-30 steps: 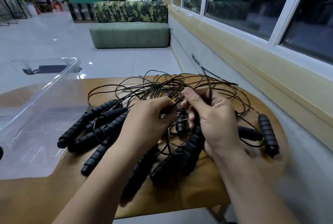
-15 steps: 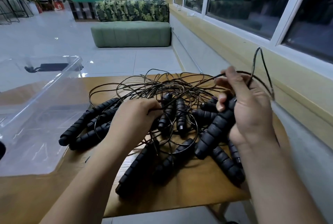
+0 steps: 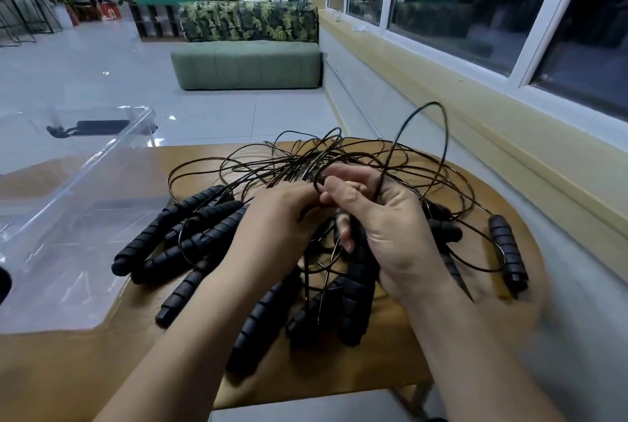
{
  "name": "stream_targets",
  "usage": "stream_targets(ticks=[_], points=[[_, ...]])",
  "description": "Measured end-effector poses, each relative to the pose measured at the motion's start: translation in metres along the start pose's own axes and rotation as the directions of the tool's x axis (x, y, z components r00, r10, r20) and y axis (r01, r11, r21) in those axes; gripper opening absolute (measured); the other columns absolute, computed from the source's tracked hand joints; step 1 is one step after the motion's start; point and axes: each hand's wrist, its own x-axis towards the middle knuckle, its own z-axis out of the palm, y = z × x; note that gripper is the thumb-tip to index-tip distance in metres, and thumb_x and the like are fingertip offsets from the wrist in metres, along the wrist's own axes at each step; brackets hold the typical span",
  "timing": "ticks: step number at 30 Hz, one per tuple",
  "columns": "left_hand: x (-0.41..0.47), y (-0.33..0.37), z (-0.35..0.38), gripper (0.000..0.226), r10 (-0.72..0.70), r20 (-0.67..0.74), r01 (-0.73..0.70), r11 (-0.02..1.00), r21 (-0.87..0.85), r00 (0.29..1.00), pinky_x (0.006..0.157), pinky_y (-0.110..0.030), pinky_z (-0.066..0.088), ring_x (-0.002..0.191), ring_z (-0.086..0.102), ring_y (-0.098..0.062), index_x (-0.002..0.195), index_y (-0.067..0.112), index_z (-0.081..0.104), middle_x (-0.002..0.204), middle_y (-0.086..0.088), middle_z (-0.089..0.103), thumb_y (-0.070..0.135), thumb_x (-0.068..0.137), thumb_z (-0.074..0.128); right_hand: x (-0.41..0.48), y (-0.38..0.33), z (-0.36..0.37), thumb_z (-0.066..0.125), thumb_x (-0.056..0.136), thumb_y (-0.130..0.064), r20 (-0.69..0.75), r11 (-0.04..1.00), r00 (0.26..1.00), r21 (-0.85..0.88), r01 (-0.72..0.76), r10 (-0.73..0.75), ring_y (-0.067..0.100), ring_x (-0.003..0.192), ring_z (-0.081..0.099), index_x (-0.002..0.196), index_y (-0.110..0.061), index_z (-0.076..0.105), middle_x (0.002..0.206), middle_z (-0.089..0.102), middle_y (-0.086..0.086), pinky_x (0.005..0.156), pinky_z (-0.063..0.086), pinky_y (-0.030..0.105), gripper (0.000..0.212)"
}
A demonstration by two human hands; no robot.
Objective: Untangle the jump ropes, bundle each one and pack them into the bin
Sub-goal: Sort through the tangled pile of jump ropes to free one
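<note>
Head view. Bin [image 3: 102, 163], clear plastic, sits at left of frame on the counter [image 3: 102, 370]; no rope shows inside it. Handle cluster [image 3: 190, 234] lies just right of it, untouched.

Centre: left grip [image 3: 272, 228] stays low on the pile, fingers curled into the cords [image 3: 272, 163], pinching strands at the knot. Right grip [image 3: 390, 228] has swung back from the right side of the frame and now meets the left one. Its thumb and forefinger pinch a strand, and its lower fingers wrap the held handle [image 3: 356, 289]. A slack loop [image 3: 438, 115] stands up above it.

Stray handle [image 3: 506, 251] lies far right, near the counter edge.

Judgement: one rope's end is isolated, but its cord is not yet free. Bundling and packing all remain.
</note>
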Motion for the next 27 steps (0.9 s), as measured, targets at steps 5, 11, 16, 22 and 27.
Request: stream_targets(ticks=[5,11,16,22,27], points=[[-0.002,-0.002,0.007,0.019,-0.016,0.057,0.02,0.998,-0.058,0.998,0.079,-0.029,0.053,0.096,0.067,-0.005,0.104,0.032,0.079,0.099,0.022,0.072,0.032,0.097,0.061,-0.003,-0.005,-0.007,0.078,0.092,0.001,0.131,0.981,0.991,-0.195,-0.001,0.027,0.016,0.05,0.043,0.11,-0.015,0.081,0.077,0.06,0.009,0.045,0.037,0.029,0.025],[-0.001,-0.008,0.01,0.007,-0.077,0.08,0.074,0.996,0.042,0.994,0.068,-0.043,0.051,0.077,0.058,-0.012,0.084,0.023,0.066,0.077,0.008,0.063,0.019,0.09,0.068,-0.004,-0.011,-0.014,0.086,0.087,-0.002,0.189,0.89,0.982,-0.451,0.073,0.015,0.0,0.059,0.058,0.095,-0.019,0.083,0.073,0.07,-0.014,0.054,0.048,0.015,0.019],[0.0,-0.011,0.007,0.009,0.019,0.06,-0.02,1.0,0.009,0.998,0.071,-0.036,0.049,0.083,0.058,-0.008,0.094,0.033,0.071,0.082,0.017,0.063,0.026,0.089,0.075,-0.006,-0.006,-0.018,0.086,0.091,-0.015,0.113,0.842,0.994,-0.536,0.068,-0.008,0.012,0.057,0.061,0.095,-0.014,0.079,0.069,0.071,0.001,0.054,0.055,0.033,0.008],[-0.004,-0.016,0.002,0.024,-0.027,0.033,0.022,0.99,0.141,0.999,0.084,-0.042,0.05,0.096,0.062,-0.017,0.107,0.032,0.076,0.096,0.018,0.073,0.046,0.087,0.076,0.002,-0.015,-0.019,0.075,0.095,-0.026,-0.159,0.987,0.983,-0.145,0.067,-0.09,0.016,0.049,0.05,0.096,0.007,0.07,0.072,0.07,0.012,0.042,0.04,0.026,0.033],[-0.005,-0.028,-0.001,0.014,-0.077,0.028,0.072,0.986,0.151,0.997,0.083,-0.043,0.052,0.092,0.062,-0.016,0.102,0.033,0.079,0.091,0.015,0.074,0.044,0.094,0.074,0.001,-0.03,-0.024,0.072,0.094,-0.027,-0.196,0.991,0.975,0.057,0.117,-0.104,0.012,0.053,0.049,0.101,0.003,0.069,0.077,0.071,0.009,0.044,0.04,0.022,0.032]])
